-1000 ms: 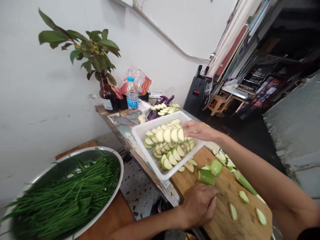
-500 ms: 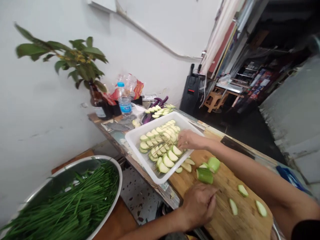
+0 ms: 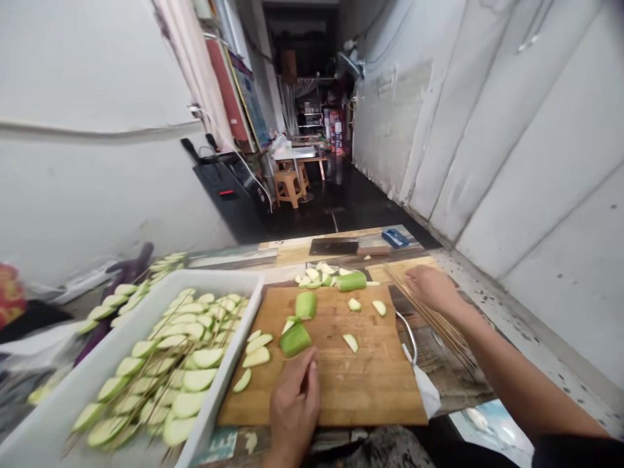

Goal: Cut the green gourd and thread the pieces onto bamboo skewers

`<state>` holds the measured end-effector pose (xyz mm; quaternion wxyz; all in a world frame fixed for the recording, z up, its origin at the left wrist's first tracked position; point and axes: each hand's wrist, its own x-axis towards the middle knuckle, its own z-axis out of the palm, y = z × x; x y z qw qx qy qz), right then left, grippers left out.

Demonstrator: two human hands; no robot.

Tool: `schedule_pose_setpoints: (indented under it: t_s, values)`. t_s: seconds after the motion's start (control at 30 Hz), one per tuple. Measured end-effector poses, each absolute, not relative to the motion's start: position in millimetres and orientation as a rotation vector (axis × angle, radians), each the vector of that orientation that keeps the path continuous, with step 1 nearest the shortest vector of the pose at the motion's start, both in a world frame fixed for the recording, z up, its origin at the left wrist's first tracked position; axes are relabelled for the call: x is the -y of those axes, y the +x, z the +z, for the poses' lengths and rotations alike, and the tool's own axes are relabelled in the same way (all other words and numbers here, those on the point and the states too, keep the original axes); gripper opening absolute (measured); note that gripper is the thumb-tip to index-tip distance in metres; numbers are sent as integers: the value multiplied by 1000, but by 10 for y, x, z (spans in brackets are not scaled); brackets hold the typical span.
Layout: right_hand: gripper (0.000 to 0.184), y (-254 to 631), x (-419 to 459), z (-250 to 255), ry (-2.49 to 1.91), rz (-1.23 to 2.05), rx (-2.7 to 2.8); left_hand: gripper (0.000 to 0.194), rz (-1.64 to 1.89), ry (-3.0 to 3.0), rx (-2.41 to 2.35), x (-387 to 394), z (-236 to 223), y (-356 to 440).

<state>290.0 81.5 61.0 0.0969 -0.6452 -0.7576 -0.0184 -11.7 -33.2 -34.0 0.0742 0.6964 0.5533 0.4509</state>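
Note:
My left hand (image 3: pixel 295 396) rests on the near edge of the wooden cutting board (image 3: pixel 361 383), its fingers curled and pressed together; whatever may be inside is hidden. Just beyond its fingertips lies a cut piece of green squash (image 3: pixel 295 339), with another squash chunk (image 3: pixel 305 305) behind it. Pale squash slices (image 3: pixel 257 355) are scattered on the board. Off the board's right side, my right hand (image 3: pixel 431 287) is closed at the far end of a bundle of thin bamboo skewers (image 3: pixel 446 335). At left, a white plastic tray (image 3: pixel 253 286) holds rows of skewered squash slices (image 3: pixel 188 403).
More squash pieces (image 3: pixel 351 281) lie behind the board. A blue packet (image 3: pixel 395 238) and a dark flat block (image 3: pixel 334 247) sit at the table's far edge. Purple eggplants (image 3: pixel 131 266) lie left of the tray. Stools (image 3: pixel 288 187) stand down the passage.
My view has swung right. My right hand has left the tray of skewered slices and moved across to the bamboo skewers. My left hand stays closed over the board near the squash.

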Motion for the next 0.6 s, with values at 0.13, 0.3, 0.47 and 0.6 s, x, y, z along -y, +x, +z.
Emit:
schedule_pose_setpoints:
  t_s: [0.13,0.3,0.47,0.6]
  values:
    - [26,3468,-665,229,-2212,-31,2136,23,1258,2147,-1758,356,-300,-103]
    - [28,3497,-600,-5,-2269,23,2107,29,1124,2326,-1694,112,-12,60]
    - [22,3466,-617,-69,-2216,101,2123,48,772,2499,-1593,-757,338,472]
    - [23,3464,-613,-86,-2216,149,2078,59,532,2568,-1437,-1427,307,751]
